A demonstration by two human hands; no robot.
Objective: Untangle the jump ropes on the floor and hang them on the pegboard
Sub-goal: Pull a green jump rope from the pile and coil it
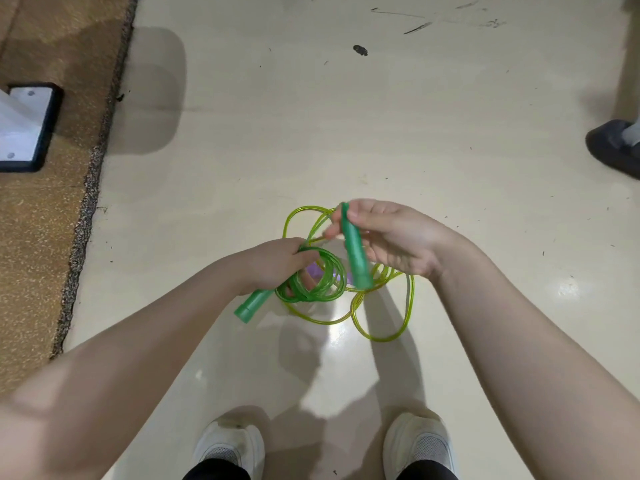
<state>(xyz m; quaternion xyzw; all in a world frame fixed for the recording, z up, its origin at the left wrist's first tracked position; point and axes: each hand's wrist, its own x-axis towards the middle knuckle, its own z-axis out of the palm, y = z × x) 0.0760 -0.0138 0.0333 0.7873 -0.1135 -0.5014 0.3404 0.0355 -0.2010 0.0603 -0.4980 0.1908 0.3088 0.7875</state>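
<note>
Green plastic marks the jump rope (pixel 313 277) in play: the left hand (pixel 273 263) grips its coiled loops, with one green handle (pixel 250 305) sticking out below the palm, and the right hand (pixel 391 233) pinches the other handle (pixel 355 251) between thumb and fingers. Beneath them a yellow-green rope (pixel 384 306) sprawls in loose loops on the cream floor (pixel 311 116); something purple (pixel 313 271) shows through the coils, too hidden to identify. White shoes (pixel 230 445) stand below. A brown carpet (pixel 45 202) borders the floor on the left, carrying a white bracket (pixel 24 126). Another person's dark shoe (pixel 613 147) sits at the right edge.
</note>
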